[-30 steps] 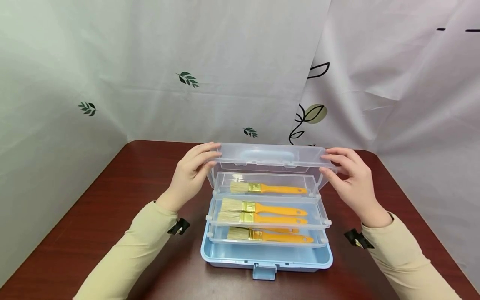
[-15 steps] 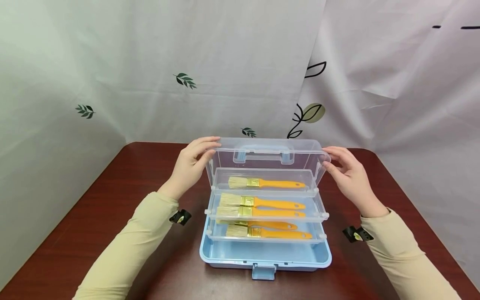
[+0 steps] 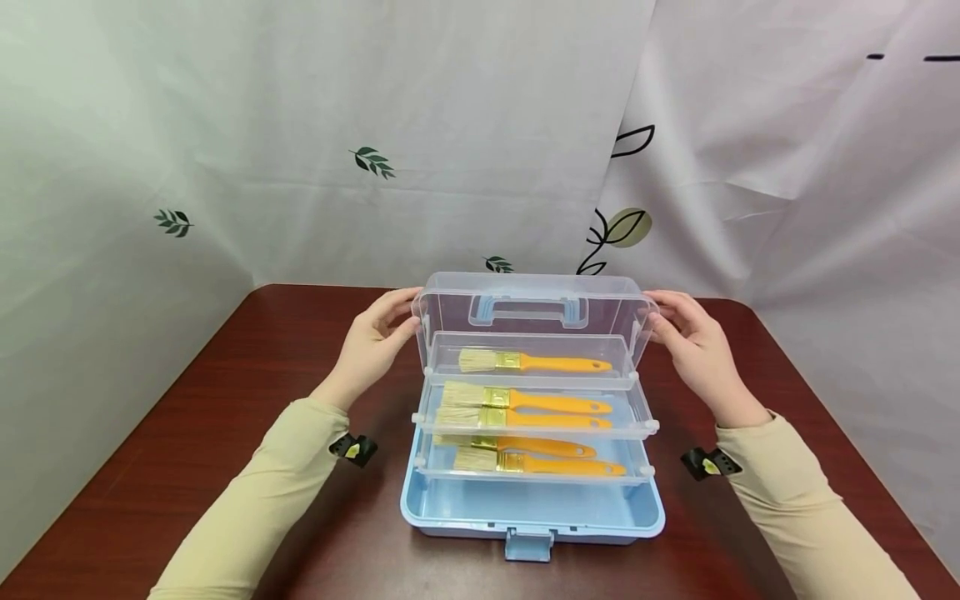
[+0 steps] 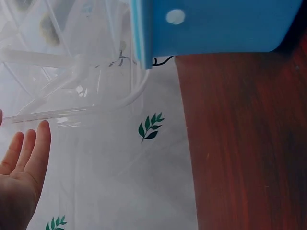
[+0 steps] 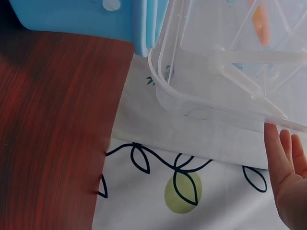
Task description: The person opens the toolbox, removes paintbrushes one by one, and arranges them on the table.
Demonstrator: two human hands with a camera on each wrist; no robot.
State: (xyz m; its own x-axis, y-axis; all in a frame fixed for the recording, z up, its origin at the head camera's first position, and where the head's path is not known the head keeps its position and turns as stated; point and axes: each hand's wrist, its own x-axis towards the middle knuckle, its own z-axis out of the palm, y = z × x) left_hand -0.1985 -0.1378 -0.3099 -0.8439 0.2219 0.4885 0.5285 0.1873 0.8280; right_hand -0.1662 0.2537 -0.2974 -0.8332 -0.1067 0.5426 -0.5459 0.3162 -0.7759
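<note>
In the head view, a light blue toolbox (image 3: 525, 504) stands open, with clear tiered trays (image 3: 637, 408) spread above its base. Several paintbrushes (image 3: 566, 364) with yellow-orange handles and pale bristles lie in the trays. The clear lid (image 3: 525, 283) is raised upright behind them, its carrying handle (image 3: 528, 310) facing forward. My left hand (image 3: 372, 343) holds the lid's left side, thumb at the front rim and fingers behind. On the opposite side my right hand (image 3: 696, 348) holds the lid likewise. Both wrist views show extended fingers (image 4: 38, 155) against the lid's edge.
A dark red-brown table (image 3: 225, 400) bears the toolbox. The blue front latch (image 3: 528, 546) hangs down. White curtain (image 3: 450, 142) with leaf prints surrounds the table at the back and sides.
The lid has swung up and back from a forward tilt, exposing its handle. The upper trays have risen slightly with it. My left fingers have slid from its top corner to its side rim.
</note>
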